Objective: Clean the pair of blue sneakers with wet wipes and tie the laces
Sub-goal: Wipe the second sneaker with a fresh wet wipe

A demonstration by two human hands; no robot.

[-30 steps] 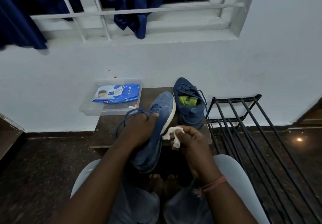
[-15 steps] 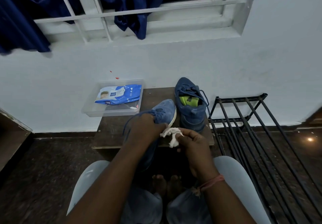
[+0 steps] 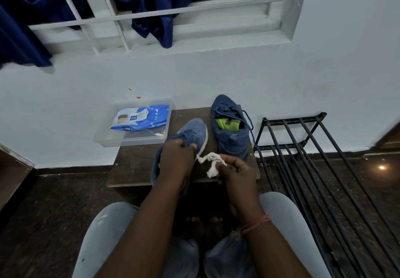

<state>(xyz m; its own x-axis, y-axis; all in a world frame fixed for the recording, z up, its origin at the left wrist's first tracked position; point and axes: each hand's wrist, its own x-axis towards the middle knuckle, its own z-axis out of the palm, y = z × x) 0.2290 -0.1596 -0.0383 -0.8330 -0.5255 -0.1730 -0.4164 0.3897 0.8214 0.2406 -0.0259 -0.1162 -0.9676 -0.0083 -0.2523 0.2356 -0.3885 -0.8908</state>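
the left hand (image 3: 176,158) grips the near sneaker (image 3: 190,135) across its laced top, fingers (image 3: 190,147) curled round the upper, so the shoe sits with its toe pointing away toward the wall and its heel toward the person, hidden under the wrist. its long axis runs roughly from the lap out over the worktop (image 3: 138,165), leaning a little to the right. the right hand (image 3: 236,176) is just beside the shoe's right flank, its fingers (image 3: 223,163) pinching a crumpled wet wipe (image 3: 211,162) whose loose end reaches left to the white sole edge by the left thumb. so the wipe lies to the right of the shoe, and that right side and sole rim are the nearest surface; the likely next stroke is a short move leftward and along the shoe's length. the 2nd sneaker (image 3: 231,130) stands on the worktop further right, laces loose, well within reach of the right hand. the wipes pack (image 3: 140,118) lies in a clear tray (image 3: 129,142) to the left.
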